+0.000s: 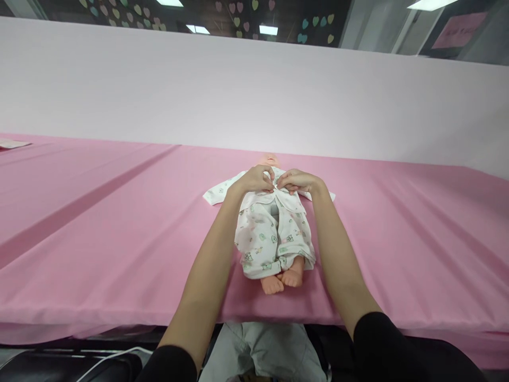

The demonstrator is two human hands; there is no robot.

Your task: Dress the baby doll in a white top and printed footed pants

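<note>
A baby doll (293,277) lies on its back, its bare feet toward me and its head at the far end. It wears white printed trousers (258,239) and a white long-sleeved baby jacket (220,192), with the sleeves spread to both sides. Over the doll's chest, my left hand (259,179) pinches the jacket's front near the middle. Facing it, my right hand (296,181) also has its fingertips closed on the jacket front. The fingertips almost meet, and the small fastening between them is too small to make out.
A pink cloth (119,239) covers the table under the doll, with creases on both sides. Behind it stands a low white partition (238,90). A flat paper-like item (12,144) lies at the far left. A white cable (115,356) runs below the table's front edge.
</note>
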